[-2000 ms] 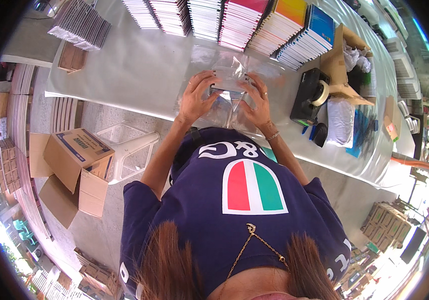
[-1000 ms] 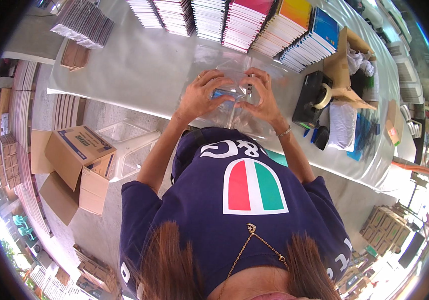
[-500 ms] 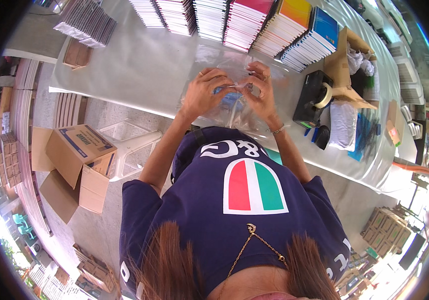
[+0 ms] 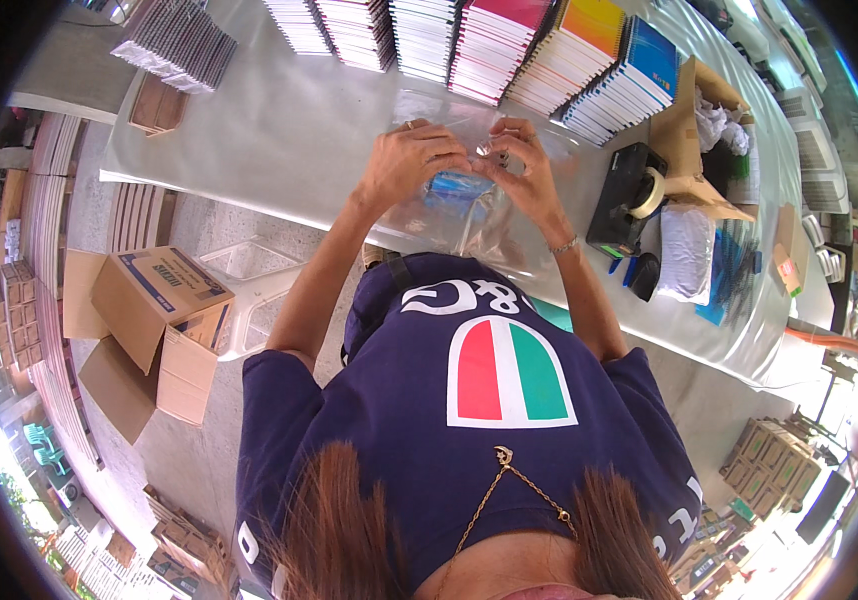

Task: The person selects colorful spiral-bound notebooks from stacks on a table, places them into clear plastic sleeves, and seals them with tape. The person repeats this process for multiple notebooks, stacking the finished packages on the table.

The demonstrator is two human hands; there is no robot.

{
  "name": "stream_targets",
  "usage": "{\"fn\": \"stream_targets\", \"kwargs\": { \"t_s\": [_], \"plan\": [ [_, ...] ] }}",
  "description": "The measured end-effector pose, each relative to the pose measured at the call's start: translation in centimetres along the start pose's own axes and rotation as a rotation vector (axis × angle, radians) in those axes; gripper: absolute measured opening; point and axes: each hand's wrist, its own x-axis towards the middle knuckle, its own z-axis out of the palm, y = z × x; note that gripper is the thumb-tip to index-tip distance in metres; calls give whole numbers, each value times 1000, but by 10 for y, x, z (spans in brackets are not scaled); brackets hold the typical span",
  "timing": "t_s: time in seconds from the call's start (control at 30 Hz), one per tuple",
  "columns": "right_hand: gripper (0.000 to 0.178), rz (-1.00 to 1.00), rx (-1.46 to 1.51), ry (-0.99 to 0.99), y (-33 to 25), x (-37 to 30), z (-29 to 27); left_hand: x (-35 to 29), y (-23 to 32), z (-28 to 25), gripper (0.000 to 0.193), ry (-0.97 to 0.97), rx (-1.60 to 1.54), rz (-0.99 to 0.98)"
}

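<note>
Both hands meet over a clear plastic bag [image 4: 484,235] on the near part of the table, with a bright blue patch [image 4: 452,190] showing through its film. My left hand [image 4: 411,163] pinches the bag's upper part, its fingers bent and pressed together. Close beside it, my right hand [image 4: 519,172] grips the film between thumb and fingers, the fingertips of the two hands nearly touching. Just what lies under the fingertips is hidden. Beyond my hands stand several stacks of spiral notebooks [image 4: 489,45] with white page edges and pink, yellow and blue covers.
To the right are a black tape dispenser [image 4: 609,205] with a tape roll, an open carton [image 4: 684,150] and a white wrapped bundle [image 4: 687,255]. More notebooks [image 4: 177,45] stand at the far left. An open cardboard box [image 4: 164,290] and white stool [image 4: 254,285] are left of me.
My hands have shifted slightly, with the left fingers more closed over the film. More of the blue patch shows below them. The things around have stayed put.
</note>
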Motion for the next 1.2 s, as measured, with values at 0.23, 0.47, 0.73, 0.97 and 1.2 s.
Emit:
{"fn": "stream_targets", "kwargs": {
  "t_s": [0.23, 0.47, 0.73, 0.97, 1.2],
  "plan": [
    [38, 209, 332, 86, -5, 7, 3, 4, -2, 1, 20, -24, 11, -40],
    [47, 389, 365, -277, 28, 24, -13, 10, 10, 3, 36, 141, -35, -155],
    [28, 463, 372, -169, 11, 15, -7, 4, -11, 23, 41, -11, -692, -498],
    [16, 401, 471, 102, 22, 7, 18, 9, -5, 23, 29, 17, -739, -642],
    [14, 395, 506, 161, 27, 1, 26, 2, 8, 27, 34, 75, -928, -680]
  ]
}}
